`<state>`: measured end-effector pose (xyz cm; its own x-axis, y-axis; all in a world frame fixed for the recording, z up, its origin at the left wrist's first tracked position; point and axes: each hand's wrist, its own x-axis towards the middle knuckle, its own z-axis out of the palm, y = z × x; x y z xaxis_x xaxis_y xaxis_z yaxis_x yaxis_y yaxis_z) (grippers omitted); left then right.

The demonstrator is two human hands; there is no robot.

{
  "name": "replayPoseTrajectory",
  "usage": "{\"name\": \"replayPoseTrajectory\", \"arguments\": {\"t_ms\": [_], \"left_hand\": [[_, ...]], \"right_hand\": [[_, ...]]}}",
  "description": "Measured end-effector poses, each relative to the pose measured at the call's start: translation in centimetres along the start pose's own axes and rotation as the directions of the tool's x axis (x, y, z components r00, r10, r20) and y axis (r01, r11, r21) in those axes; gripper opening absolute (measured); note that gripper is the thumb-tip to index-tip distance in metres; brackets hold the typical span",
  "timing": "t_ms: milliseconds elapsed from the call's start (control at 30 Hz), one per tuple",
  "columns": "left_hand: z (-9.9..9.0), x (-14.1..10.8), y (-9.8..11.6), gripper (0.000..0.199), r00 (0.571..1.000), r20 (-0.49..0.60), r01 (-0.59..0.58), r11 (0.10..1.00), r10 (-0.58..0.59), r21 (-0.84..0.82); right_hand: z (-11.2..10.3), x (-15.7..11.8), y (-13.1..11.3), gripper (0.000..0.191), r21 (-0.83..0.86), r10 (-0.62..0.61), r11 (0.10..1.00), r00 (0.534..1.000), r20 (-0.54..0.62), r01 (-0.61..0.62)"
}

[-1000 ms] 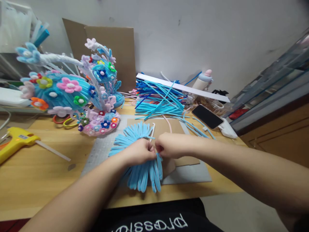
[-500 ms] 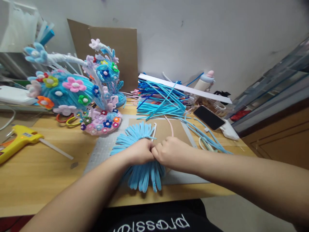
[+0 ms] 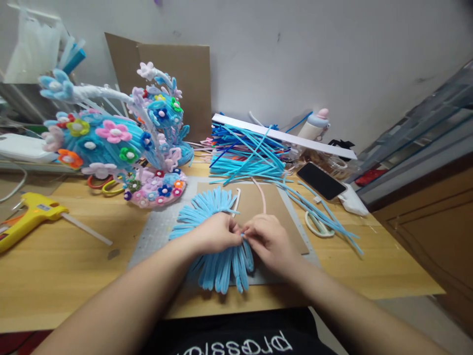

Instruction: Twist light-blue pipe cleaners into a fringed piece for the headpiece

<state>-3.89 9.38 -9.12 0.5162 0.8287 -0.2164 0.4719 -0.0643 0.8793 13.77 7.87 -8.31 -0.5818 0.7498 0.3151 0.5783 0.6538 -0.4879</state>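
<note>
Light-blue fuzzy pipe cleaners (image 3: 219, 273), bent into loops, fan out in a ring on the cutting mat and cardboard. Over the ring's middle, my left hand (image 3: 221, 231) is closed, thumb and fingers pinching a pipe cleaner at the inner right side. Close against it, my right hand (image 3: 269, 241) pinches a short blue end between thumb and fingertips. The exact spot where the fingers meet is partly hidden. A white strip (image 3: 237, 199) stands out behind my left hand, and a pale pink pipe cleaner (image 3: 261, 195) lies curved on the cardboard (image 3: 288, 222).
Flower-covered pipe-cleaner ornaments (image 3: 111, 138) stand at the left, scissors (image 3: 113, 186) beside them. A yellow glue gun (image 3: 37, 217) lies nearer the left edge. Behind the mat (image 3: 148, 246) are piled blue pipe cleaners (image 3: 247, 158); a phone (image 3: 321, 180) and loose strands (image 3: 328, 212) lie right.
My right hand has turned, its fingers now pinching at the tips instead of curled in a fist against my left. My left hand has shifted slightly right.
</note>
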Motion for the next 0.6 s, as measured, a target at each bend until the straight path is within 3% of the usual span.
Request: {"name": "replayPoseTrajectory", "arguments": {"t_ms": [233, 333, 433, 600], "left_hand": [[0.1, 0.1, -0.2, 0.015, 0.998, -0.053, 0.033, 0.998, -0.031, 0.047], [0.2, 0.0, 0.0, 0.017, 0.996, -0.086, 0.040, 0.996, -0.034, 0.074], [0.3, -0.2, 0.3, 0.016, 0.991, -0.130, 0.042, 0.994, -0.028, 0.105], [0.5, -0.6, 0.8, 0.015, 0.983, -0.182, 0.022, 0.989, 0.005, 0.147]], "right_hand": [[-0.4, 0.0, -0.6, 0.009, -0.142, 0.164, 0.977, 0.986, 0.024, -0.159], [-0.5, 0.0, -1.0, 0.018, -0.145, 0.320, 0.941, 0.943, 0.088, -0.305], [-0.5, 0.0, -1.5, 0.032, -0.150, 0.402, 0.912, 0.906, 0.130, -0.383], [-0.3, 0.1, -1.8, 0.025, -0.110, 0.494, 0.866, 0.869, 0.035, -0.488]]}}
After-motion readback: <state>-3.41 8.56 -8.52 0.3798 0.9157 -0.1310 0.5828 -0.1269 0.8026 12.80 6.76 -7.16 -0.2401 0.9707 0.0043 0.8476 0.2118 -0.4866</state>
